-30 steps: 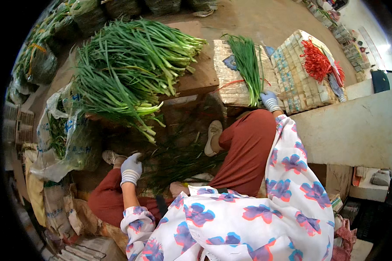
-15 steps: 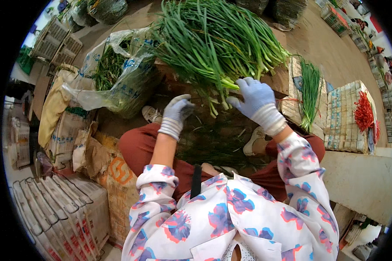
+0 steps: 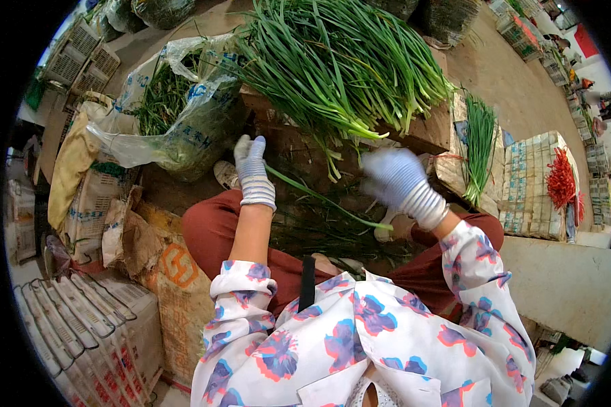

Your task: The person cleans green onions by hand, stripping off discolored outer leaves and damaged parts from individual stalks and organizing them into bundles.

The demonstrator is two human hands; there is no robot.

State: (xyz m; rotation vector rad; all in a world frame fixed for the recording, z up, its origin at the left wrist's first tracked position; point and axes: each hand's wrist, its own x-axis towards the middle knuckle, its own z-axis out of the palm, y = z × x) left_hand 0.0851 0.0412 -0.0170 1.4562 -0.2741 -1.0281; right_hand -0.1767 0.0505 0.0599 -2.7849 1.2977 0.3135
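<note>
My left hand, in a pale blue glove with a striped cuff, is closed above my left knee. From it a single long green stalk, like a spring onion, slants down to the right. My right hand, gloved alike, is smeared by motion, so its fingers cannot be made out. It hovers just below the near edge of a big heap of spring onions. The heap lies on a low brown wooden stand, pale stem ends pointing right and toward me.
An open clear plastic bag of greens stands at left. A tied green bundle lies at right, near a pale crate stack topped with red ties. Cartons and folded crates flank me at left. Loose leaves litter the floor.
A stalk now trails from my left hand, which has risen slightly and moved left. My right hand has drawn back from the heap toward me and is blurred.
</note>
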